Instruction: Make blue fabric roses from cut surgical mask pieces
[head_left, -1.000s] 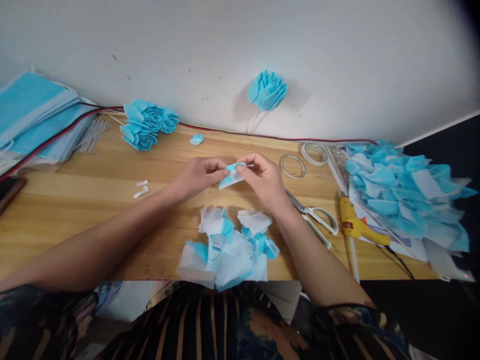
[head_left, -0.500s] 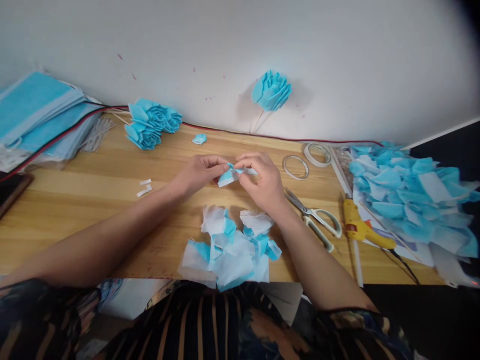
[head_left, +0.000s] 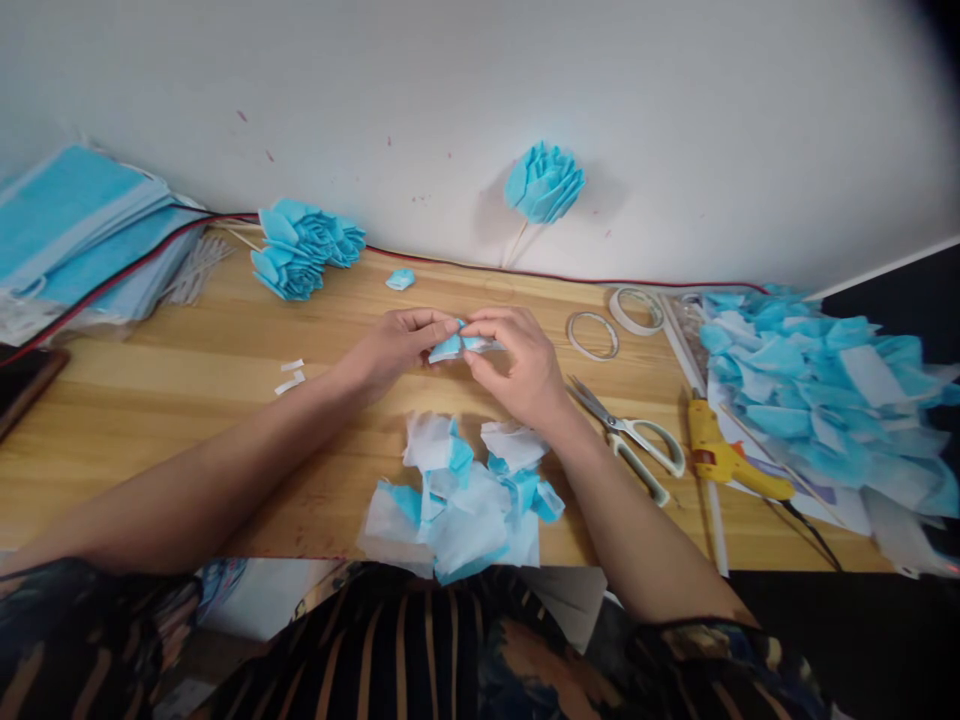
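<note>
My left hand (head_left: 394, 348) and my right hand (head_left: 516, 365) meet above the middle of the wooden table (head_left: 187, 400). Both pinch one small blue and white folded fabric piece (head_left: 450, 345) between fingertips and thumbs. The piece is partly hidden by my fingers. Just below my hands, near the front edge, lies a loose heap of blue and white cut pieces (head_left: 461, 495).
Scissors (head_left: 630, 435), a yellow glue gun (head_left: 724, 460) and two tape rings (head_left: 592, 333) lie to the right, beside a large pile of blue pieces (head_left: 817, 390). Finished blue flowers (head_left: 300, 250) rest at the back left, one flower (head_left: 546, 182) leans on the wall. Stacked blue sheets (head_left: 75, 230) fill the far left.
My fingers have drawn closer together on the small piece, folding it tighter; it now shows smaller between my hands. My view has shifted slightly.
</note>
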